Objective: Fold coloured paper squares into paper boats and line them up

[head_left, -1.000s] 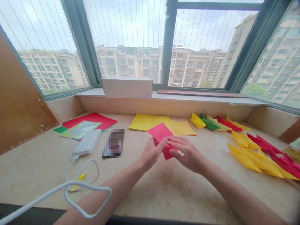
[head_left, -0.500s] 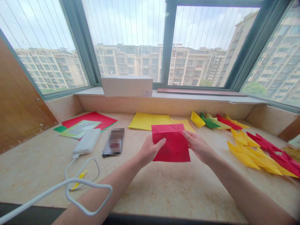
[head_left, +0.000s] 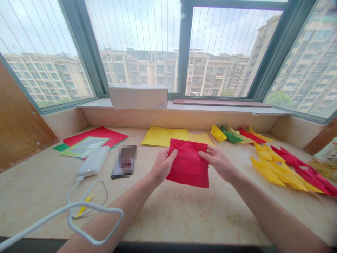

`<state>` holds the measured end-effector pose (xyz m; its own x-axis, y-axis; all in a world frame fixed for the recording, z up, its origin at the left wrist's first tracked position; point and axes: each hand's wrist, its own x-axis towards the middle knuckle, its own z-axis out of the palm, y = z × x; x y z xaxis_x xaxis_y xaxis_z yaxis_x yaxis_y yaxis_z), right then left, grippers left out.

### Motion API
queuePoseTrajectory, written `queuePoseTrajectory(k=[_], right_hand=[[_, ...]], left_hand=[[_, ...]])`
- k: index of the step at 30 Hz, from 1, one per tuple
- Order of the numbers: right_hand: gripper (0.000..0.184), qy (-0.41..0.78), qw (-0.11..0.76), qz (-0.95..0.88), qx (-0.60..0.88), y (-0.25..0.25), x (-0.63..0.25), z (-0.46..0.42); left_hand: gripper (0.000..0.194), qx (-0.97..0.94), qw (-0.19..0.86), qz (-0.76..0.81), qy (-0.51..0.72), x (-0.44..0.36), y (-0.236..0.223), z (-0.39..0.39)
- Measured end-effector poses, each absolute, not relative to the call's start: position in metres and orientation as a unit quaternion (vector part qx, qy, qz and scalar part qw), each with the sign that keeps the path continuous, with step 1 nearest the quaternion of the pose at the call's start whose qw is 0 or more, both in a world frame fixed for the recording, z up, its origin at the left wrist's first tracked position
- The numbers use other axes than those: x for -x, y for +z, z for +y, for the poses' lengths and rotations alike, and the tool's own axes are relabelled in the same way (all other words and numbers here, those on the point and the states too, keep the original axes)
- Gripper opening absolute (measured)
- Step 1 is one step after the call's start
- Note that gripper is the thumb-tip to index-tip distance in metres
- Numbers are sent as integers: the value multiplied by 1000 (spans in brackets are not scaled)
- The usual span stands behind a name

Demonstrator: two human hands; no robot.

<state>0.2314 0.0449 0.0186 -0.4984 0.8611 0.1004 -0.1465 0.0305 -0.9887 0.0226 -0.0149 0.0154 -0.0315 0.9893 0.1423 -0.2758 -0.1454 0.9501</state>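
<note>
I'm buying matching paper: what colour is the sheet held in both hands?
The sheet is deep red, best seen in the head view.

The red sheet (head_left: 188,168) is of matt paper, lightly creased. The tabletop (head_left: 197,218) looks like smooth, mottled stone. The power bank (head_left: 93,161) seems of smooth plastic.

From my remote seat I count one red sheet (head_left: 188,165), two hands (head_left: 161,167) on it, five paper boats (head_left: 239,135) right of it, one power bank (head_left: 94,161) left, one white box (head_left: 138,98) beyond.
</note>
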Motion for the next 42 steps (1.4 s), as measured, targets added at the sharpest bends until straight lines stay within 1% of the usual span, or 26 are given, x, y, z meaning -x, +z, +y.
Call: queuePoseTrajectory(k=[6,10,12,14,16,19,21,23,26,30,31,33,36,39,42], right_hand=[[39,619,430,-587,295,19,-229,45],[24,587,452,-596,311,13,-232,49],[16,540,462,-621,329,11,-234,51],[12,488,470,-654,337,11,-234,51],[13,448,477,-678,334,12,-234,50],[17,417,479,-700,325,12,-234,49],[21,399,467,-725,314,10,-235,49],[23,383,453,-746,303,8,-236,50],[18,395,454,-730,324,6,-236,52],[5,492,485,-631,353,10,-235,53],[6,523,485,-608,349,11,-235,53],[16,558,470,-588,350,12,-235,53],[31,542,429,-623,365,10,-234,55],[34,514,414,-657,364,4,-233,58],[34,499,433,-659,359,3,-233,61]], left_hand=[[38,-451,532,374,612,-24,19,-15],[38,-446,522,373,625,-23,19,-15],[35,-444,507,396,624,-22,19,-14],[32,-443,490,413,627,-20,18,-14],[33,-431,486,415,637,-19,18,-14],[47,-412,521,414,622,-17,17,-14],[53,-427,523,439,593,-17,16,-14],[48,-459,487,474,572,-18,16,-14],[34,-484,456,488,566,-20,14,-12],[28,-468,468,476,579,-20,11,-9],[27,-465,469,474,582,-19,10,-9],[27,-462,474,471,583,-18,9,-8],[29,-461,475,470,584,-18,9,-9],[31,-458,482,466,584,-19,11,-10],[31,-461,475,469,585,-19,13,-10]])
